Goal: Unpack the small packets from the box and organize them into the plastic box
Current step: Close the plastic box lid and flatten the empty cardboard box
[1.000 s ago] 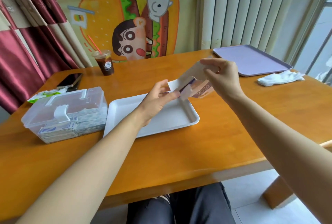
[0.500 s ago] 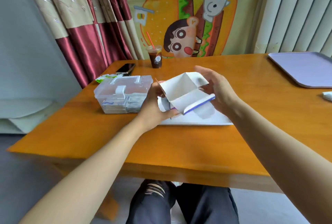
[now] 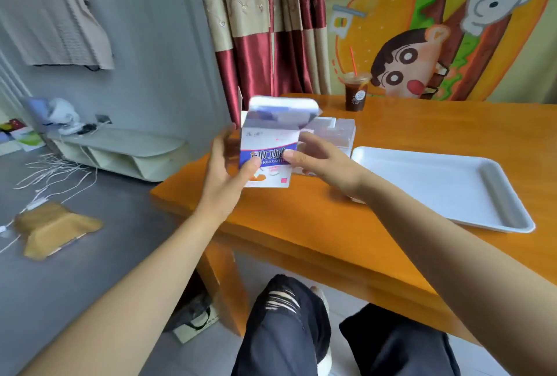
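Left of the tray [image 3: 428, 176], box [image 3: 266, 146] before plastic box [image 3: 336, 131].

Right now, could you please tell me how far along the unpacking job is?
Done: the cardboard box appears to have its top flap open. In hand: the left hand and right hand both grip it. Left: no packets show on the white tray, and the plastic box behind is too blurred to judge its contents, so moving packets across seems yet to come.
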Demonstrator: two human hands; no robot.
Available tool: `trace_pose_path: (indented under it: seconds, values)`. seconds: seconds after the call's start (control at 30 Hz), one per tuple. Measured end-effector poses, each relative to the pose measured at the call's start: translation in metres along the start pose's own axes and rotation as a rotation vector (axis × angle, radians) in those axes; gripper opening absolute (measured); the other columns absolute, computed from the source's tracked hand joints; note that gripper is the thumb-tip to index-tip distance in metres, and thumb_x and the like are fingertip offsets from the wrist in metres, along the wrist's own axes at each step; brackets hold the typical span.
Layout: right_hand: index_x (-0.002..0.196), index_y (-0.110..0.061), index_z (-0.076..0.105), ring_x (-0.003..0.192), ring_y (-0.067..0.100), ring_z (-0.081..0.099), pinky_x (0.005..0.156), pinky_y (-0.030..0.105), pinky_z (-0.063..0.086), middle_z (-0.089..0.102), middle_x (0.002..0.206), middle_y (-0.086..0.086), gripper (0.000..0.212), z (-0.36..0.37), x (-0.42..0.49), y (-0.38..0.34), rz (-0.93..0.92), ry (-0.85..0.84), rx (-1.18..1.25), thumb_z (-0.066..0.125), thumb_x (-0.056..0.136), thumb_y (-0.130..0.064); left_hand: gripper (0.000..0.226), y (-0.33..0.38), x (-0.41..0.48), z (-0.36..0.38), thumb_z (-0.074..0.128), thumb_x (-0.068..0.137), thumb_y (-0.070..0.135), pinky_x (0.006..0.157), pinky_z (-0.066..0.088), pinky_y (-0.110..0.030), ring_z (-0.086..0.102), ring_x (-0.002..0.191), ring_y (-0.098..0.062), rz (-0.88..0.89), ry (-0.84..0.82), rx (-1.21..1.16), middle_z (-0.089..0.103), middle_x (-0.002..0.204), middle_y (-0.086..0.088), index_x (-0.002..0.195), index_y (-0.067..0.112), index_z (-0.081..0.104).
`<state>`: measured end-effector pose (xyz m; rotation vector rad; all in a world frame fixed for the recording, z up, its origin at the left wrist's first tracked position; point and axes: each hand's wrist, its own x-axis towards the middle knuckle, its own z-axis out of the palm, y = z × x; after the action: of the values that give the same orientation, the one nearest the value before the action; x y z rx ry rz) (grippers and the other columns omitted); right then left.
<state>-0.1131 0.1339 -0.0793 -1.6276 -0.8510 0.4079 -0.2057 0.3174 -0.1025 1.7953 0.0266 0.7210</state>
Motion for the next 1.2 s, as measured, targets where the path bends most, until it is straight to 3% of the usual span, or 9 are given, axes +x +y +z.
trace_pose_path:
  seconds: [0.07, 0.17, 0.3, 0.4, 0.53, 0.73, 0.9, 1.03, 1.2]
  values:
    - [0.133, -0.023, 0.045, 0.089, 0.005, 0.066, 0.076, 0.021, 0.050, 0.067, 0.111, 0.000, 0.044, 0.030, 0.020, -0.007, -0.007, -0.035, -0.031, 0.052, 0.094, -0.042, 0.046, -0.004, -0.001, -0.032, 0.064, 0.090, 0.030, 0.069, 0.051, -0.014, 0.067, 0.098, -0.009, -0.081, 0.166, -0.037, 0.064, 0.115, 0.001, 0.130, 0.016, 0.047]
    - [0.134, -0.019, 0.045, 0.082, 0.016, 0.066, 0.076, 0.031, 0.049, 0.069, 0.107, 0.008, 0.044, 0.083, 0.056, -0.008, 0.015, -0.138, -0.066, 0.046, 0.097, -0.042, 0.022, -0.017, -0.006, -0.085, 0.055, 0.095, 0.036, 0.060, 0.055, -0.023, 0.067, 0.088, -0.008, -0.251, 0.451, -0.166, 0.064, 0.106, 0.005, 0.115, 0.027, 0.053]
    - [0.131, -0.011, 0.048, 0.075, 0.015, 0.063, 0.066, 0.022, 0.048, 0.067, 0.108, 0.012, 0.038, 0.146, 0.099, -0.001, 0.064, -0.214, -0.113, 0.051, 0.098, -0.029, 0.039, -0.035, -0.014, -0.145, 0.055, 0.091, 0.047, 0.055, 0.059, -0.032, 0.067, 0.088, -0.013, -0.522, 0.636, -0.244, 0.064, 0.107, 0.004, 0.122, 0.025, 0.050]
    - [0.125, -0.005, 0.052, 0.069, 0.014, 0.059, 0.057, 0.017, 0.045, 0.061, 0.100, 0.010, 0.032, 0.183, 0.127, 0.008, 0.108, -0.247, -0.122, 0.054, 0.096, -0.020, 0.035, -0.057, -0.019, -0.183, 0.052, 0.087, 0.046, 0.053, 0.055, -0.031, 0.067, 0.085, -0.018, -0.713, 0.736, -0.324, 0.067, 0.101, 0.002, 0.110, 0.020, 0.056]
    - [0.112, -0.009, 0.060, 0.076, 0.020, 0.061, 0.066, 0.028, 0.053, 0.067, 0.096, 0.017, 0.021, 0.209, 0.167, 0.027, 0.137, -0.214, -0.232, 0.057, 0.092, -0.014, 0.025, -0.098, -0.035, -0.219, 0.048, 0.091, 0.043, 0.061, 0.051, -0.034, 0.061, 0.081, -0.018, -0.981, 0.689, -0.310, 0.062, 0.094, 0.002, 0.102, 0.021, 0.055]
    - [0.104, -0.009, 0.069, 0.082, 0.016, 0.061, 0.082, 0.031, 0.053, 0.067, 0.097, 0.004, 0.021, 0.233, 0.223, 0.041, 0.084, -0.166, -0.462, 0.053, 0.092, -0.014, 0.025, -0.165, -0.028, -0.243, 0.055, 0.090, 0.039, 0.059, 0.051, -0.034, 0.057, 0.083, -0.021, -1.279, 0.534, -0.210, 0.059, 0.092, -0.006, 0.086, 0.015, 0.060]
    - [0.098, -0.008, 0.072, 0.079, 0.017, 0.060, 0.081, 0.038, 0.054, 0.071, 0.100, 0.005, 0.023, 0.247, 0.255, 0.063, 0.037, -0.184, -0.635, 0.051, 0.092, -0.013, 0.044, -0.211, 0.003, -0.250, 0.064, 0.083, 0.049, 0.057, 0.049, -0.033, 0.057, 0.106, -0.024, -1.432, 0.441, -0.180, 0.062, 0.114, -0.007, 0.114, 0.018, 0.060]
    - [0.095, -0.017, 0.073, 0.091, 0.016, 0.063, 0.081, 0.037, 0.054, 0.071, 0.102, -0.003, 0.021, 0.251, 0.273, 0.074, 0.020, -0.154, -0.690, 0.053, 0.090, -0.018, 0.043, -0.242, 0.017, -0.246, 0.060, 0.088, 0.050, 0.078, 0.052, -0.037, 0.053, 0.105, -0.027, -1.511, 0.438, -0.172, 0.058, 0.110, -0.007, 0.111, 0.014, 0.057]
    - [0.094, -0.020, 0.071, 0.084, 0.014, 0.063, 0.072, 0.034, 0.056, 0.070, 0.094, -0.005, 0.018, 0.266, 0.283, 0.077, -0.017, -0.162, -0.759, 0.054, 0.090, -0.021, 0.037, -0.254, 0.028, -0.244, 0.046, 0.097, 0.042, 0.101, 0.043, -0.048, 0.050, 0.102, -0.030, -1.541, 0.424, -0.107, 0.054, 0.106, -0.014, 0.102, 0.006, 0.052]
